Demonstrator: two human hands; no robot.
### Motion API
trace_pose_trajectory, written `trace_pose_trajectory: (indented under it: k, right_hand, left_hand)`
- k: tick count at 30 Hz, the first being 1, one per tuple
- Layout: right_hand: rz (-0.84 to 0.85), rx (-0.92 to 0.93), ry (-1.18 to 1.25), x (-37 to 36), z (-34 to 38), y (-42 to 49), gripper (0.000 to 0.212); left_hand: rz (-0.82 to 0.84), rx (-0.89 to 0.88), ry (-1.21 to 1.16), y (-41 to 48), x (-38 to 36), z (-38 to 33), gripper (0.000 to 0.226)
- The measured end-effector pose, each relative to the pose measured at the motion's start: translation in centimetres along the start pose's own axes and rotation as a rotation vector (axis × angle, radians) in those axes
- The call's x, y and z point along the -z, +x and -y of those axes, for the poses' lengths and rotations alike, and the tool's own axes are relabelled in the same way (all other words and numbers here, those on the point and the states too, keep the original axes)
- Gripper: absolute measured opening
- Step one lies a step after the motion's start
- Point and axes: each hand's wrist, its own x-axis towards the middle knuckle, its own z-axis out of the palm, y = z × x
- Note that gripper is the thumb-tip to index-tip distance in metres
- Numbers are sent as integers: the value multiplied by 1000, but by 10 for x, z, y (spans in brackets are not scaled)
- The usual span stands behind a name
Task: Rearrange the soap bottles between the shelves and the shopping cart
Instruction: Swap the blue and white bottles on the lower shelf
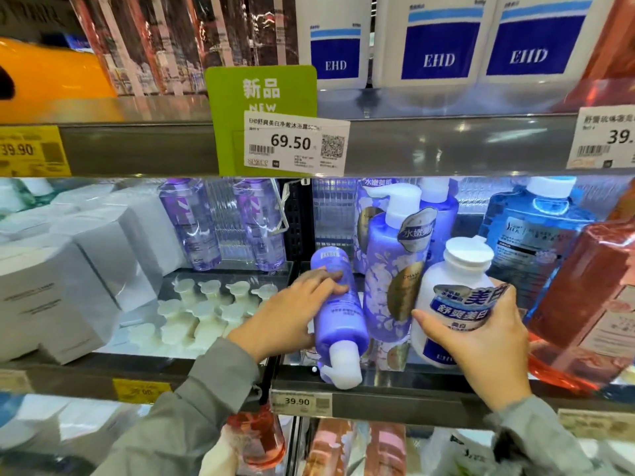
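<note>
Here, two soap bottles were held on the middle shelf (pixel 412 403), in the lower centre of the frame. A purple bottle (pixel 338 317), tipped over with its white pump toward the lower edge, was gripped by the left hand (pixel 292 317), the fingers (pixel 326 273) curled over its upper side. To its right, beyond an upright floral pump bottle (pixel 391 269), a white bottle (pixel 453 304) was clasped by the right hand (pixel 481 341), fingers wrapped round its labelled body. White boxes (pixel 68 269) were stacked at the left.
</note>
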Motion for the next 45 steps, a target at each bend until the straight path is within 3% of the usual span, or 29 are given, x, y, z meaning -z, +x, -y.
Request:
trace_pose_trajectory:
  k: [4, 8, 11, 13, 22, 28, 35, 45]
  right_hand:
    - [-17, -3, -8, -2, 2, -1, 73]
    - [-16, -7, 3, -2, 4, -2, 71]
    - [-15, -21, -1, -2, 4, -2, 72]
    - [-22, -30, -7, -2, 4, -1, 73]
    - [-17, -47, -4, -1, 4, -2, 73]
    - [-18, -40, -12, -3, 6, -2, 74]
    - [-36, -36, -16, -4, 4, -2, 74]
    - [-59, -30, -2, -7, 6, -4, 81]
  left_hand:
    - [-46, -47, 172, -2, -1, -9, 81]
    - [86, 9, 100, -4, 1, -9, 79]
    - [87, -75, 83, -3, -2, -8, 87]
    - [40, -132, 71, -2, -7, -5, 90]
    - [-341, -298, -64, 1, -12, 4, 63]
    - [-436, -84, -379, 4, 10, -1, 77]
    - [-664, 111, -593, 11, 28, -11, 65]
    - [-594, 187, -791, 16, 32, -22, 61]
